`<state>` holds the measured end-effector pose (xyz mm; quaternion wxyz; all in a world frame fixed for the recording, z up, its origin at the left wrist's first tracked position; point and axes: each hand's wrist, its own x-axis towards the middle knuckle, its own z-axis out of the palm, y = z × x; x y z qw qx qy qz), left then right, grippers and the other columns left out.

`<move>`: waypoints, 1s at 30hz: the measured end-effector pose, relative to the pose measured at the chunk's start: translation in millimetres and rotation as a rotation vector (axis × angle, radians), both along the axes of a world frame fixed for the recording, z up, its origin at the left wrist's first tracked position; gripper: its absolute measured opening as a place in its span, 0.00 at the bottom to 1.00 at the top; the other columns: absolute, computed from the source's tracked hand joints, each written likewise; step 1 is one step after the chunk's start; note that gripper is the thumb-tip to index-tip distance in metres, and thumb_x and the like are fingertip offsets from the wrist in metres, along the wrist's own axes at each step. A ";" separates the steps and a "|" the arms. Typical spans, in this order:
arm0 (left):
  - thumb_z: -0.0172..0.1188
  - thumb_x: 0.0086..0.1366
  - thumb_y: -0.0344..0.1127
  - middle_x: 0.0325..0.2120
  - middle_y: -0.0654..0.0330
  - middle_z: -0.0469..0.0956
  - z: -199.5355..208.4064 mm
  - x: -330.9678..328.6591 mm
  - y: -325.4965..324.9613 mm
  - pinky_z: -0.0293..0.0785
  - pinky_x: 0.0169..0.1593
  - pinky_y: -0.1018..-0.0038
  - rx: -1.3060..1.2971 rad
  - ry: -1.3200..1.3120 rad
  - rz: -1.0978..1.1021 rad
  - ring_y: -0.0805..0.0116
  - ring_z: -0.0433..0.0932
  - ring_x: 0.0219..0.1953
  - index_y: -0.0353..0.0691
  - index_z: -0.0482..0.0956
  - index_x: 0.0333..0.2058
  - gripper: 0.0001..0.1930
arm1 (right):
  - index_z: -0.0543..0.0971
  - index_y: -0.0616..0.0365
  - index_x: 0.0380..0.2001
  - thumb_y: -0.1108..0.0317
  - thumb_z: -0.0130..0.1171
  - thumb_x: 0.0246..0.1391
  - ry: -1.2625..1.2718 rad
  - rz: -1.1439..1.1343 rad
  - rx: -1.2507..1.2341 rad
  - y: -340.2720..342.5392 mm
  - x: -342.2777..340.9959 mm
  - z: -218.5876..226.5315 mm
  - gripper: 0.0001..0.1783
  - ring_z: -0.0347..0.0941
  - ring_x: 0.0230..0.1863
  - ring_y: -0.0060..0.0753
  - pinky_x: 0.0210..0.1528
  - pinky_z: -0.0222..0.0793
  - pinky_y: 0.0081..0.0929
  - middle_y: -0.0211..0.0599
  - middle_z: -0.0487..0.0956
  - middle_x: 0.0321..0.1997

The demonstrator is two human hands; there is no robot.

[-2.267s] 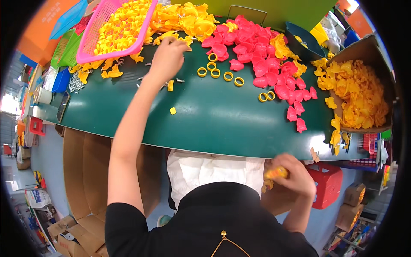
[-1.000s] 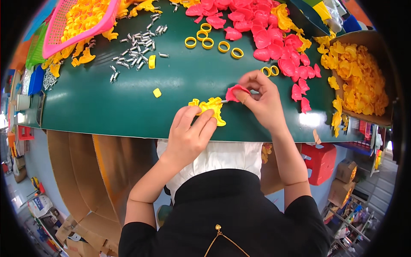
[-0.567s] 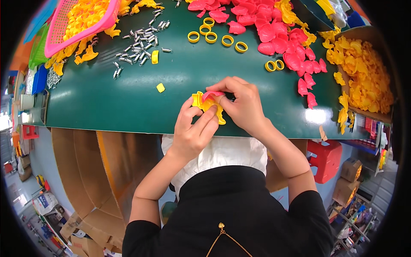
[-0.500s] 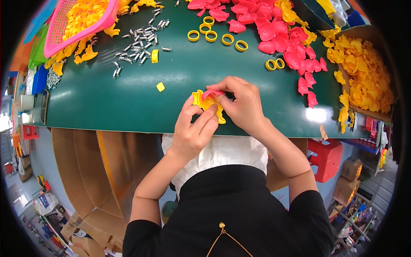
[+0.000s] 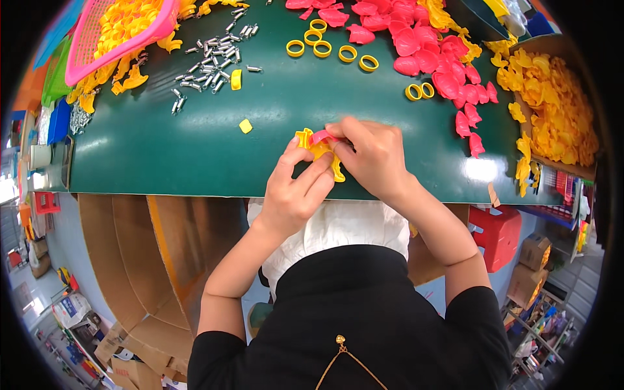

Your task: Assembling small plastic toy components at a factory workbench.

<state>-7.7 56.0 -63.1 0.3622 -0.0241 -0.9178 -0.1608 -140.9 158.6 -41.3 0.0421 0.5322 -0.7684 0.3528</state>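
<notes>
Near the front edge of the green table, my left hand (image 5: 294,190) grips a yellow moulded plastic part (image 5: 303,138) between thumb and fingers. My right hand (image 5: 377,159) pinches a small pink plastic piece (image 5: 320,136) against that part's upper side. My fingers hide much of both, so how they fit together cannot be made out. A small yellow square piece (image 5: 246,126) lies to the left of my hands. Beyond it are a curved yellow piece (image 5: 236,80) and a loose scatter of metal springs (image 5: 211,70).
Several yellow rings (image 5: 348,53) lie on the green table (image 5: 162,149). Pink shell-shaped pieces (image 5: 426,62) are heaped at the far right. A cardboard box (image 5: 572,58) of yellow parts stands right; a pink basket (image 5: 75,62) of yellow parts, far left. Below the edge is an open carton (image 5: 117,253).
Both hands keep their hold while the yellow part tilts slightly and moves a little right and up. The right fingers shift slightly over the pink piece.
</notes>
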 end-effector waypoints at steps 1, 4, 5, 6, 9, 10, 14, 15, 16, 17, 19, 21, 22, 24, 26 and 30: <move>0.62 0.44 0.26 0.36 0.59 0.80 0.3 -0.3 -0.3 0.75 0.53 0.53 -0.010 0.001 -0.008 0.61 0.73 0.39 0.36 0.75 0.25 0.07 | 0.76 0.59 0.24 0.76 0.65 0.41 0.044 -0.005 -0.039 1.0 0.6 -0.6 0.07 0.77 0.22 0.36 0.21 0.70 0.29 0.34 0.81 0.25; 0.62 0.44 0.27 0.36 0.59 0.80 0.7 2.1 -2.5 0.75 0.53 0.53 0.007 -0.008 -0.015 0.61 0.72 0.40 0.36 0.76 0.25 0.07 | 0.78 0.61 0.29 0.74 0.65 0.44 0.063 0.047 0.152 4.9 -0.2 13.4 0.07 0.78 0.25 0.37 0.25 0.72 0.28 0.37 0.82 0.28; 0.62 0.44 0.27 0.36 0.59 0.80 1.5 1.1 -3.2 0.75 0.53 0.53 0.002 0.000 -0.014 0.61 0.72 0.40 0.36 0.76 0.25 0.07 | 0.78 0.61 0.29 0.74 0.65 0.44 0.071 0.047 0.148 7.0 -2.2 16.0 0.07 0.78 0.25 0.37 0.25 0.72 0.28 0.37 0.82 0.28; 0.62 0.44 0.27 0.36 0.59 0.80 2.4 1.8 -3.0 0.75 0.54 0.53 0.005 -0.011 -0.016 0.61 0.72 0.40 0.36 0.76 0.25 0.07 | 0.80 0.61 0.32 0.73 0.65 0.46 -0.069 0.093 0.108 10.1 -3.1 19.2 0.08 0.79 0.28 0.38 0.29 0.73 0.28 0.39 0.82 0.31; 0.62 0.44 0.28 0.36 0.61 0.80 0.5 4.9 -0.9 0.76 0.52 0.56 -0.084 0.007 0.036 0.61 0.71 0.42 0.38 0.76 0.25 0.06 | 0.81 0.60 0.41 0.69 0.63 0.51 -0.291 0.233 0.080 16.4 -9.1 24.9 0.13 0.79 0.37 0.41 0.41 0.74 0.31 0.43 0.82 0.39; 0.62 0.44 0.28 0.36 0.62 0.80 1.4 3.7 -3.3 0.75 0.52 0.56 -0.076 -0.010 0.038 0.61 0.71 0.43 0.38 0.77 0.25 0.07 | 0.82 0.61 0.40 0.67 0.62 0.53 -0.344 0.255 0.191 14.1 -19.6 32.3 0.13 0.78 0.39 0.41 0.44 0.73 0.32 0.43 0.82 0.41; 0.62 0.48 0.30 0.39 0.64 0.79 21.4 9.4 -3.3 0.65 0.57 0.49 -0.157 -0.175 0.021 0.58 0.67 0.50 0.39 0.80 0.31 0.09 | 0.82 0.59 0.37 0.64 0.60 0.54 -0.303 0.149 0.211 -38.9 -82.8 50.5 0.12 0.76 0.41 0.36 0.45 0.71 0.30 0.39 0.82 0.36; 0.64 0.49 0.31 0.41 0.65 0.78 29.5 7.9 -4.9 0.62 0.59 0.47 -0.224 -0.257 0.001 0.56 0.65 0.54 0.40 0.81 0.33 0.11 | 0.83 0.58 0.37 0.64 0.61 0.53 -0.155 0.096 0.126 -60.6 -104.8 44.8 0.11 0.75 0.41 0.36 0.45 0.71 0.31 0.38 0.81 0.35; 0.61 0.51 0.31 0.41 0.63 0.78 34.3 8.7 -6.4 0.59 0.60 0.43 -0.252 -0.302 -0.027 0.51 0.64 0.59 0.39 0.81 0.35 0.11 | 0.83 0.56 0.35 0.65 0.62 0.50 0.023 0.072 0.098 -83.0 -123.4 38.2 0.10 0.73 0.42 0.36 0.45 0.70 0.32 0.36 0.80 0.35; 0.61 0.51 0.31 0.41 0.63 0.78 37.6 8.1 -6.2 0.59 0.60 0.43 -0.274 -0.293 -0.027 0.51 0.64 0.59 0.39 0.81 0.35 0.11 | 0.84 0.54 0.33 0.66 0.63 0.47 0.201 0.043 0.070 -101.4 -138.6 32.0 0.08 0.72 0.44 0.36 0.45 0.70 0.33 0.34 0.79 0.35; 0.59 0.53 0.30 0.41 0.60 0.78 39.1 3.9 -1.9 0.60 0.60 0.44 -0.337 -0.357 -0.063 0.48 0.65 0.60 0.39 0.80 0.38 0.12 | 0.84 0.52 0.31 0.67 0.64 0.45 0.316 0.021 0.127 -128.0 -161.4 18.0 0.07 0.70 0.45 0.37 0.45 0.70 0.33 0.32 0.77 0.35; 0.59 0.52 0.30 0.41 0.59 0.78 32.3 0.8 1.9 0.64 0.58 0.45 -0.311 -0.285 -0.056 0.46 0.69 0.57 0.39 0.80 0.40 0.14 | 0.85 0.50 0.28 0.67 0.66 0.42 0.428 0.006 0.182 -145.1 -168.6 15.9 0.06 0.68 0.46 0.37 0.46 0.70 0.33 0.30 0.76 0.35; 0.59 0.52 0.31 0.40 0.57 0.78 29.9 0.8 1.1 0.65 0.56 0.45 -0.334 -0.266 -0.063 0.46 0.69 0.57 0.38 0.79 0.39 0.14 | 0.85 0.50 0.26 0.67 0.66 0.41 0.425 0.059 0.206 -147.2 -173.1 17.9 0.05 0.67 0.46 0.38 0.47 0.69 0.32 0.30 0.75 0.35; 0.59 0.53 0.32 0.39 0.56 0.78 25.3 -0.2 2.3 0.66 0.55 0.45 -0.362 -0.242 -0.067 0.46 0.70 0.56 0.36 0.79 0.39 0.14 | 0.84 0.51 0.26 0.68 0.67 0.40 0.423 0.136 0.239 -146.5 -177.9 20.7 0.05 0.66 0.48 0.39 0.50 0.68 0.32 0.28 0.75 0.36; 0.58 0.52 0.32 0.40 0.56 0.78 21.0 -4.4 3.1 0.67 0.55 0.47 -0.342 -0.242 -0.081 0.45 0.70 0.55 0.36 0.79 0.39 0.14 | 0.83 0.53 0.27 0.68 0.66 0.41 0.443 0.144 0.151 -135.3 -180.5 14.6 0.06 0.65 0.49 0.39 0.50 0.67 0.33 0.28 0.75 0.36; 0.56 0.52 0.31 0.40 0.54 0.77 26.8 -1.8 2.5 0.69 0.54 0.49 -0.308 -0.265 -0.055 0.45 0.71 0.54 0.35 0.79 0.39 0.14 | 0.81 0.59 0.36 0.68 0.60 0.52 -0.040 0.125 0.063 -78.6 -130.0 45.4 0.09 0.73 0.41 0.28 0.41 0.71 0.28 0.31 0.79 0.33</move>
